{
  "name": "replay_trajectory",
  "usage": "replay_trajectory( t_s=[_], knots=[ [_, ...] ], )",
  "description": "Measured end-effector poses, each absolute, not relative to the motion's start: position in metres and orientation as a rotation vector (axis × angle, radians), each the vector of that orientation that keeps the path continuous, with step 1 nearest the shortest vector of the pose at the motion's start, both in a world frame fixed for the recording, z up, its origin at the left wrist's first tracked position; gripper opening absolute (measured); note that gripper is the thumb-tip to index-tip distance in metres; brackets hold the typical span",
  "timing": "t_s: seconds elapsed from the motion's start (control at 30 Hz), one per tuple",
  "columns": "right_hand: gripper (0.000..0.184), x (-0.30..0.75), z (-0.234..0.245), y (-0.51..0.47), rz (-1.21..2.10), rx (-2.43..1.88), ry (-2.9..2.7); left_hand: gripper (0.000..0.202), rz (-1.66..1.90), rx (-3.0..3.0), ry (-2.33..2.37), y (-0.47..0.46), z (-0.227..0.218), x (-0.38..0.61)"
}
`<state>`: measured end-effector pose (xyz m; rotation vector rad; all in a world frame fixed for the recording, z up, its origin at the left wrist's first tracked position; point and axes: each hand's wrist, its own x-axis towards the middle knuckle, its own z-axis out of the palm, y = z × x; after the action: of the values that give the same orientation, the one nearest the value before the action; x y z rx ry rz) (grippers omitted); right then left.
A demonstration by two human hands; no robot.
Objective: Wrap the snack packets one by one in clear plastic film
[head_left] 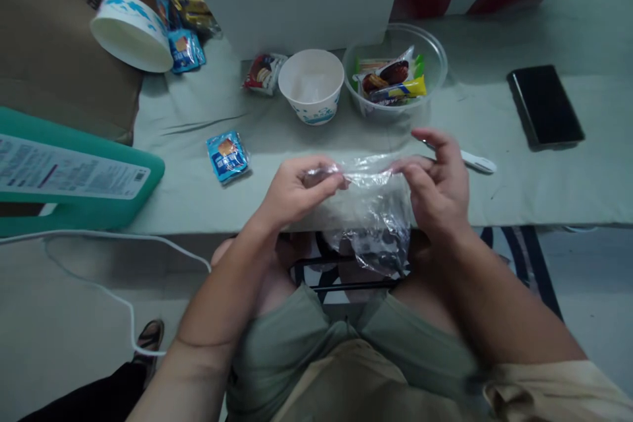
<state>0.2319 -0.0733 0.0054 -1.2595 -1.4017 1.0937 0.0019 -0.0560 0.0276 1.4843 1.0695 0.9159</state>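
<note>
Tan shirt fabric (346,376) and green shorts (277,349) lie closest, the seated person's forearms (212,316) reaching past them to the tabletop (524,191). Stretched between both hands is a clear plastic bag (378,227): the left hand (294,191) pinches its upper edge between thumb and fingers, while the right hand (440,188) grasps the other end of that edge, index finger raised. Its lower part hangs over the tabletop's front edge. Just beyond the right hand lies a white-handled tool (479,163), partly hidden by the fingers; whether they touch it cannot be told. Farther right rests a black rectangular device (546,105). Left of the bag sits a blue snack packet (227,157). Behind, a paper cup (316,111) stands upright between a red-and-white packet (264,72) and a clear bowl (438,72) holding wrapped snacks (393,79).
</note>
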Motion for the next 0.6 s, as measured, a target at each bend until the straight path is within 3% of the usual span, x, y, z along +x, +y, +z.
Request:
replay_trajectory(
  t_s=[0.1, 0.3, 0.43, 0.53, 0.6],
  knots=[
    [0.069, 0.231, -0.001, -0.062, 1.364, -1.227, -1.371, 0.034, 0.9, 1.21, 1.125, -0.047, 0.017, 0.003],
    [0.032, 0.219, -0.004, -0.054, 1.601, -1.276, -1.391, 0.035, 0.956, 0.894, 1.137, -0.024, 0.005, -0.007],
    [0.027, 0.214, -0.007, -0.051, 1.664, -1.327, -1.216, 0.043, 1.018, 0.688, 1.063, -0.017, 0.001, -0.007],
    [0.027, 0.215, -0.007, -0.048, 1.668, -1.352, -1.15, 0.054, 0.808, 0.731, 1.018, -0.018, -0.002, -0.004],
    [0.031, 0.217, -0.007, -0.046, 1.627, -1.341, -1.158, 0.049, 0.703, 0.867, 1.071, -0.019, -0.004, -0.003]
  ],
)
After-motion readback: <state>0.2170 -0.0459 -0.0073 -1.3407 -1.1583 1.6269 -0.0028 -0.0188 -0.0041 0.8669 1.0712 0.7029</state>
